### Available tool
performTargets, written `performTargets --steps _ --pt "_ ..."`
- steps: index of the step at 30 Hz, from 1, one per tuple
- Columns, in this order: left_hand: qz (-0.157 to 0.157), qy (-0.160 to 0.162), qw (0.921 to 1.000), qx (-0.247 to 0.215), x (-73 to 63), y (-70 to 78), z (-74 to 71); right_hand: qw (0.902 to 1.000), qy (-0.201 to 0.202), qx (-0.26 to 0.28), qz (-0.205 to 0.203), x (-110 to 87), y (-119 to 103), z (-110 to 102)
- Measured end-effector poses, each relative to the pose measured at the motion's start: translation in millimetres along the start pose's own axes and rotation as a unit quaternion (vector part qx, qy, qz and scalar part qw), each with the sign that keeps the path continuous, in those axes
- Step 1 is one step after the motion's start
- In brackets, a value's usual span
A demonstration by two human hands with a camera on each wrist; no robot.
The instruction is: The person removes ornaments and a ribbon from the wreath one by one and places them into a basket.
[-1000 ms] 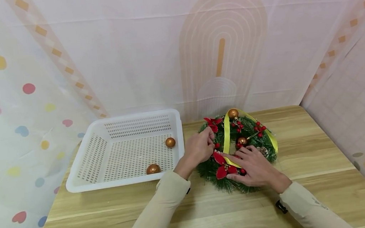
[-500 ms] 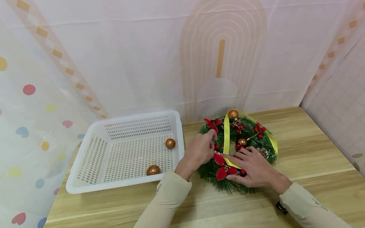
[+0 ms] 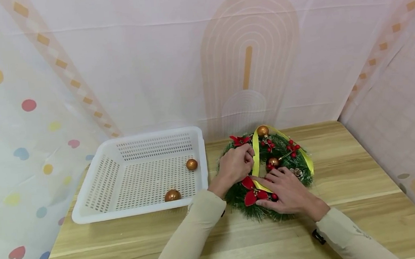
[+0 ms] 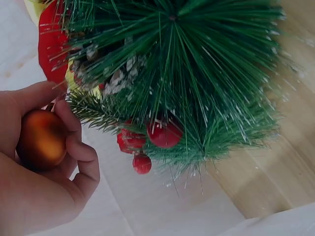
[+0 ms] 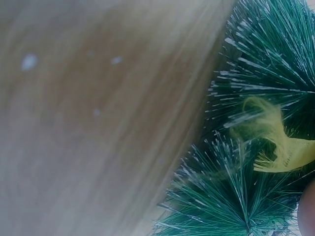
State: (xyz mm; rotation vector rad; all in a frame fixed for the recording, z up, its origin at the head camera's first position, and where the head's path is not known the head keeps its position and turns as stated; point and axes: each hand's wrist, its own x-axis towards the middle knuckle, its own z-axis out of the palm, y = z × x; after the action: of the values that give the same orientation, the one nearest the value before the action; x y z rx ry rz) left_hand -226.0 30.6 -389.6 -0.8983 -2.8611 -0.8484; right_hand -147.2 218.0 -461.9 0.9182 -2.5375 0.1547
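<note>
In the left wrist view my left hand (image 4: 54, 191) grips a copper-orange Christmas bauble (image 4: 42, 140), its fingers curled round the ball and the fingertips near its top. The head view shows this left hand (image 3: 236, 164) over the left side of a green Christmas wreath (image 3: 255, 212), where the bauble is hidden. My right hand (image 3: 287, 190) rests on the wreath's front right with fingers stretched out, the index finger along a yellow ribbon (image 3: 256, 154). Red poinsettias (image 3: 251, 197), red berries (image 3: 293, 147), a pine cone (image 3: 296, 173) and copper baubles (image 3: 263, 131) decorate the wreath.
A white plastic basket (image 3: 78, 208) stands to the left with two copper baubles (image 3: 172, 195) inside. Basket and wreath sit on a wooden table (image 3: 136, 249). Patterned cloth (image 3: 151, 69) hangs behind the table and along both sides.
My left hand has shifted right, closer to the yellow ribbon and the wreath's middle. The right hand stays in place on the wreath. The head view has shifted slightly.
</note>
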Motion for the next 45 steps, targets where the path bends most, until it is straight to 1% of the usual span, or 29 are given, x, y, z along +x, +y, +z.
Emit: performTargets --steps 2,6,9,11,13,16,20,22,25,27,29,32,35,40,45 --pt "-0.007 0.006 0.9999 0.004 2.4 0.7 2.5 1.0000 0.002 -0.001 -0.001 0.1 0 1" --pt "-0.026 0.010 0.9992 0.028 6.5 2.3 6.4 1.0000 0.006 -0.004 -0.003 0.2 0 1" --pt "-0.045 0.016 0.9981 0.040 8.6 3.6 8.2 0.9999 0.009 -0.006 -0.004 0.2 0 2" --pt "-0.062 0.022 0.9971 0.038 9.2 4.2 8.6 0.9999 0.012 -0.007 -0.006 0.3 -1 2" --pt "-0.082 0.028 0.9960 0.024 9.2 4.3 8.4 0.9998 0.015 -0.007 -0.007 0.6 -1 2" --pt "-0.106 0.034 0.9936 -0.017 8.1 3.9 7.1 0.9998 0.018 -0.007 -0.010 0.6 -1 2" --pt "-0.121 0.032 0.9886 -0.083 6.3 3.0 4.2 0.9998 0.016 -0.008 -0.008 -0.4 0 2" --pt "-0.127 0.028 0.9846 -0.117 4.5 2.1 1.8 0.9998 0.014 -0.009 -0.006 -0.2 0 2" --pt "-0.128 0.024 0.9769 -0.170 2.2 0.3 -1.4 0.9999 0.014 -0.007 -0.006 0.2 0 2" --pt "-0.127 0.025 0.9699 -0.206 0.5 -0.8 -3.5 0.9998 0.015 -0.006 -0.007 0.5 0 2" --pt "-0.123 0.033 0.9646 -0.231 -1.4 -1.8 -5.9 0.9998 0.016 -0.006 -0.008 0.7 0 3" --pt "-0.122 0.049 0.9587 -0.252 -4.6 -2.5 -10.8 0.9998 0.016 -0.002 -0.008 0.9 0 3" --pt "-0.118 0.067 0.9568 -0.257 -7.4 -2.8 -16.9 0.9999 0.015 0.002 -0.004 0.3 0 3" --pt "-0.112 0.087 0.9535 -0.266 -13.1 -5.7 -27.1 0.9999 0.009 0.007 0.002 -0.5 0 3" --pt "-0.119 0.099 0.9515 -0.266 -22.4 -11.7 -37.4 0.9999 0.006 0.012 0.006 -0.5 0 1"
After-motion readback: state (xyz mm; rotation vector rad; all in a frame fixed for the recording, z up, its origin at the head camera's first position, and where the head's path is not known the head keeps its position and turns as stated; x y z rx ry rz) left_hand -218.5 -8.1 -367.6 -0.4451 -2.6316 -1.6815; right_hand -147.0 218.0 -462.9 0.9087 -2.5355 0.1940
